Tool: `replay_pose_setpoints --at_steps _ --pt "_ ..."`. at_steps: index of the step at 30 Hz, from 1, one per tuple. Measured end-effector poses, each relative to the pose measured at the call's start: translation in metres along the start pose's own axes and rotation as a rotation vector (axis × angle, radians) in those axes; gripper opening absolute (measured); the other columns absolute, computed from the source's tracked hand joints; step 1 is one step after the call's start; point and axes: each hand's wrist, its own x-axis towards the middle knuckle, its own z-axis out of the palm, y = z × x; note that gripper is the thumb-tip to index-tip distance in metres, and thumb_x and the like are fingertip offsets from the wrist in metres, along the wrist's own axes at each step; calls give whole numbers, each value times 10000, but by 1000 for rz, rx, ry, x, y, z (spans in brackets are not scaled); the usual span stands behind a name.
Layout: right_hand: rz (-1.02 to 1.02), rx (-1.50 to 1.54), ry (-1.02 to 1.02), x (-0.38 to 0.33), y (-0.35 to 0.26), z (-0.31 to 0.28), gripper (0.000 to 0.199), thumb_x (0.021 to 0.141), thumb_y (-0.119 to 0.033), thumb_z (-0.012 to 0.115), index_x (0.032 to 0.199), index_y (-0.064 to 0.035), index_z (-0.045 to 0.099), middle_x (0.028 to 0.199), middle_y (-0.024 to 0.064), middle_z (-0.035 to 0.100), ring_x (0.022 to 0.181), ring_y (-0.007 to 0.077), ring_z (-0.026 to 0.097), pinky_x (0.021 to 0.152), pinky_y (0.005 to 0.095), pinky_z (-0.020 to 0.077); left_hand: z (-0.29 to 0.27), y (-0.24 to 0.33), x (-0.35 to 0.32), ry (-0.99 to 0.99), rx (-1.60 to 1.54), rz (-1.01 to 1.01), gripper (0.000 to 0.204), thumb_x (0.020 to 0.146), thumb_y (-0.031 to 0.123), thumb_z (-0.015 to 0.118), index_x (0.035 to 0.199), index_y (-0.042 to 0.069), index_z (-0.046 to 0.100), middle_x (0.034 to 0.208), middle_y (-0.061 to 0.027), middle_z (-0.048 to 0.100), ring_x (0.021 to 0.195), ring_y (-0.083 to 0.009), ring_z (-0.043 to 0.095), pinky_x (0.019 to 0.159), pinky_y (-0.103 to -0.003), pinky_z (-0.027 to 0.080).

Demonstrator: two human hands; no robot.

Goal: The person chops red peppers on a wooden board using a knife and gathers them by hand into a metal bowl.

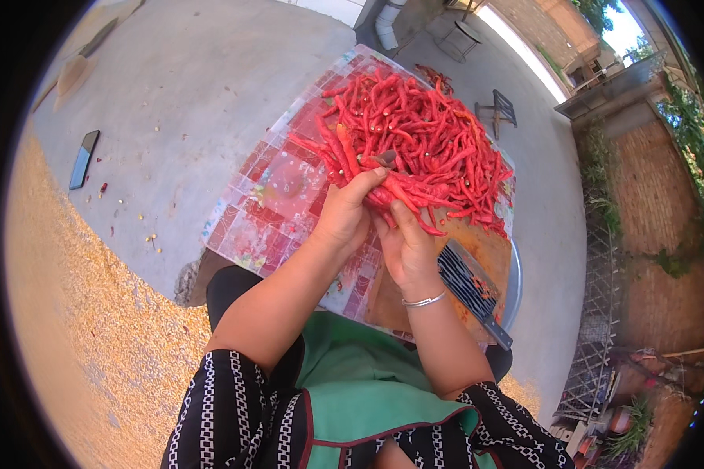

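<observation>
My left hand (pixel 343 213) and right hand (pixel 403 244) were closed together around a bunch of red chillies (pixel 383 191), at the near edge of the big chilli pile (pixel 422 133) on the patterned table (pixel 266 219). A cleaver (pixel 471 288) lay just beside my right wrist.

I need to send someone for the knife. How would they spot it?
Find the low table with the patterned red cover and the heap of red chillies. The cleaver lies on the orange board at its near right corner, beside the right hand: the only dark metal blade there.
</observation>
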Motion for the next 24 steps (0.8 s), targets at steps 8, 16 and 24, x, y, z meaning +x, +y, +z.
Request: replay_pose_setpoints --at_steps 8,16,24 --pt "-361 -1091 24 4 -64 -5 309 865 -92 687 1156 -10 624 1110 106 627 1057 213 601 938 323 460 7 30 -2 -109 205 -54 291 822 33 605 1108 -16 576 1091 -146 634 967 -232 628 876 -385 519" --pt "-319 -992 12 20 -55 11 92 885 -60 677 941 9 652 832 8 628 755 73 554 688 224 453 5 33 -9 -116 135 -56 279 812 19 604 1086 -5 563 1054 -149 644 1039 -260 626 930 -416 510" --pt "-224 -1014 -86 22 -80 9 266 950 -222 629 1070 16 634 952 30 637 864 96 580 788 237 469 -7 43 -8 -329 44 -369 382 788 94 613 1153 9 544 970 -150 633 896 -258 641 809 -396 543"
